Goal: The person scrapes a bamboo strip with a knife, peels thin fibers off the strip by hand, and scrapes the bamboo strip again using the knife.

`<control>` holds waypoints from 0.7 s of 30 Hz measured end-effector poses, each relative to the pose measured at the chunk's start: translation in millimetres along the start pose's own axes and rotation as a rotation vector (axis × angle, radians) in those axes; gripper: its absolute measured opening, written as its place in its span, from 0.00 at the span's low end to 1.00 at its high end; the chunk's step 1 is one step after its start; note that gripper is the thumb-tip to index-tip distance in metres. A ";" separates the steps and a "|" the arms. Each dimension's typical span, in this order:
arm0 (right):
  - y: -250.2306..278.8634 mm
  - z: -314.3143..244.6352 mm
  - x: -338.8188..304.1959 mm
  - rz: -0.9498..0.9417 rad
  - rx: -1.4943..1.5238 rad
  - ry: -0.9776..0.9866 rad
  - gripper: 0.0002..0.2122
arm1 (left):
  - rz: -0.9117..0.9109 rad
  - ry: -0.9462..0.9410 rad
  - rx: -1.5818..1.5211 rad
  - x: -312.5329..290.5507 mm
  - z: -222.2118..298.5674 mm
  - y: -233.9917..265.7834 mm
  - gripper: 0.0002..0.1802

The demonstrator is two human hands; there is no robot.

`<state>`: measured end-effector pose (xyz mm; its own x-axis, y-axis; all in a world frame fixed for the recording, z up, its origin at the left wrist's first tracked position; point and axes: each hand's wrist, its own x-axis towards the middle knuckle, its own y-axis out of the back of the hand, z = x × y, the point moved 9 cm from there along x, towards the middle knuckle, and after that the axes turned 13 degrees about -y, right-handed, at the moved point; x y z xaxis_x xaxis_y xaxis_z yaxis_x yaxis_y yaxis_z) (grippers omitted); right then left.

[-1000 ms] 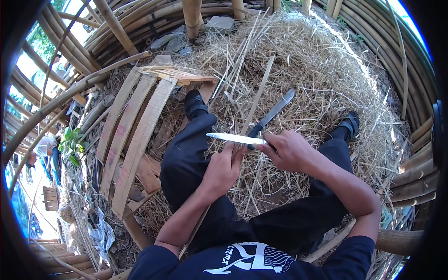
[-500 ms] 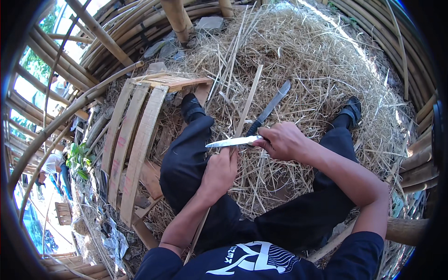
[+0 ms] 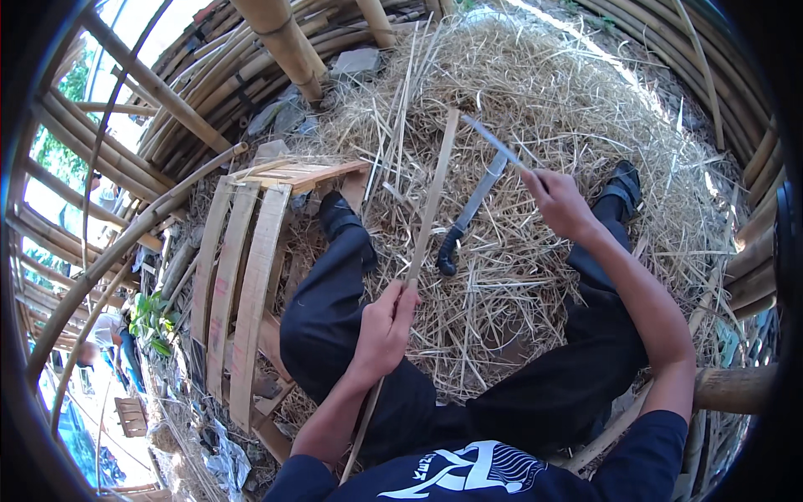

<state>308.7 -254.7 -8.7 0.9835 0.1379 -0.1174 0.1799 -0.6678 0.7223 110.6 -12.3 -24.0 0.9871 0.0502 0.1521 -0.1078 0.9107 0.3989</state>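
Observation:
My left hand (image 3: 385, 328) is closed around a long bamboo strip (image 3: 433, 192), which slants up and away from my lap. The strip's lower end runs back beneath my left forearm. In my right hand (image 3: 559, 202) I grip a knife (image 3: 492, 140), its blade pointing up and left, apart from the strip. A machete (image 3: 478, 201) with a black wrapped handle lies on the straw between my feet. The knife's tip is just beyond the strip's far end, and the knife's handle is mostly hidden by my fingers.
Bamboo shavings and straw (image 3: 535, 109) cover the ground. A slatted wooden crate (image 3: 251, 293) stands beside my left leg. Thin strips (image 3: 401, 100) lie beyond my left foot. A thick bamboo post (image 3: 280, 42) rises at the far left, and a bamboo pole (image 3: 736, 390) lies by my right elbow.
The knife in my right hand has moved up and right, away from near my left hand along the strip. My left hand keeps its hold, slightly lower.

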 end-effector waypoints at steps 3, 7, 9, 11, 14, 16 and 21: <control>-27.4 -49.7 -26.6 -0.199 0.011 0.145 0.21 | 0.013 0.182 -0.312 -1.9 -1.6 -12.0 0.11; -53.1 -51.6 -27.5 -0.302 0.031 0.103 0.22 | 0.039 0.280 -0.305 2.8 -2.2 -13.2 0.11; -55.8 -27.7 -12.4 -0.243 0.138 -0.077 0.25 | 0.045 0.236 -0.427 6.5 2.2 -17.9 0.12; -52.5 -15.4 -2.9 -0.222 0.292 -0.188 0.25 | 0.054 0.236 -0.421 5.7 0.4 -15.8 0.12; -42.0 -10.3 -0.8 -0.158 0.528 -0.224 0.25 | 0.038 0.213 -0.412 7.3 0.0 -16.2 0.12; -32.5 -43.6 -12.9 -0.181 0.536 0.045 0.22 | 0.020 0.196 -0.407 7.7 0.6 -16.7 0.12; -67.7 -97.3 -61.7 -0.501 -0.009 0.411 0.16 | 0.038 0.087 -0.216 12.7 5.8 -11.9 0.13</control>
<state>233.8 -146.9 16.0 0.6916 0.7013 -0.1729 0.6133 -0.4438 0.6533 123.7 -24.9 -21.6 0.9904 0.1126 0.0808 -0.1262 0.9736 0.1901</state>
